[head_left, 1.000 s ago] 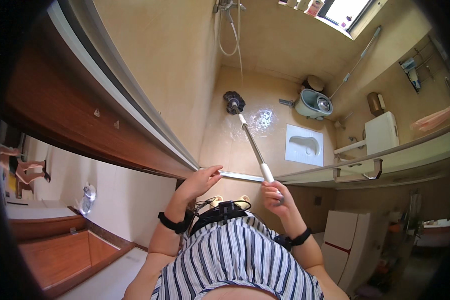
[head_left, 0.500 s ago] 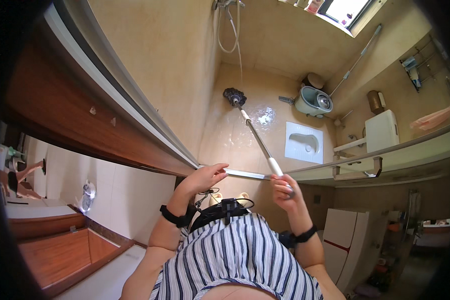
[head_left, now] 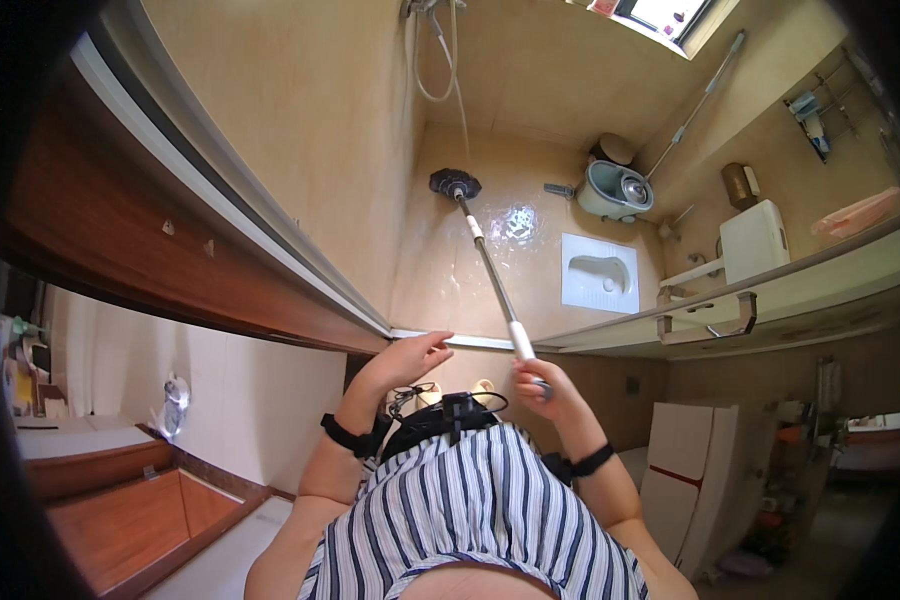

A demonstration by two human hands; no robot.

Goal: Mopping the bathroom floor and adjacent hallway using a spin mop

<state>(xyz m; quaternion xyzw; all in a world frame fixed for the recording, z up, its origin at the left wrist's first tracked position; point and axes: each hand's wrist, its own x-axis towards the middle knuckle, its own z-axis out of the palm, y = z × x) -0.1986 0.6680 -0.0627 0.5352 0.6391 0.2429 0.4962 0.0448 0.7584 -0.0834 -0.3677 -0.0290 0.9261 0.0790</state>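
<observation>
A mop [head_left: 496, 278] with a metal pole and white grip slants away from me. Its dark, shaggy head [head_left: 455, 184] rests on the wet beige floor [head_left: 440, 260] near the left wall. My right hand [head_left: 548, 388] is closed around the grip at the near end of the pole. My left hand [head_left: 416, 358] is held in the air by the doorway, left of the pole and apart from it. Its fingers are stretched out and bent a little, with nothing in them.
A white squat toilet [head_left: 600, 272] lies in the floor right of the mop. Behind it stand a grey-green mop bucket [head_left: 600, 195] with a spinner and a brown bin [head_left: 613, 149]. A second mop pole [head_left: 692, 110] leans at right. A door sill [head_left: 470, 341] crosses before me; a shower hose [head_left: 438, 75] hangs far left.
My right hand has moved left and slightly down with the grip, so the pole stands steeper. The mop head has shifted slightly left. My left hand stays about the same.
</observation>
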